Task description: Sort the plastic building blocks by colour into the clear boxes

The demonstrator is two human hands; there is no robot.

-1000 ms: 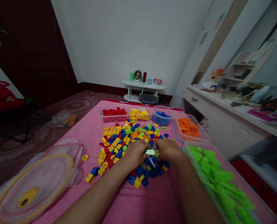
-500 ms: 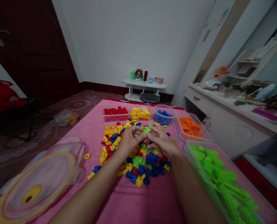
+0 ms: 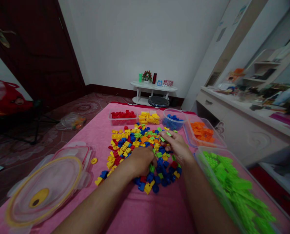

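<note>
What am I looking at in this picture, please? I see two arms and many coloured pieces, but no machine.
No machine is here: a person works with bare hands. One camera, worn on the head, looks forward and down, so both arms enter from the bottom edge. On the pink cloth lies a pile of mixed bricks. Behind it stand containers of red bricks, yellow bricks, blue bricks and orange bricks; a tub of green bricks is at the right, clear lids at the left. The left hand rests on the pile. The right hand seems to pinch a small green brick.
</note>
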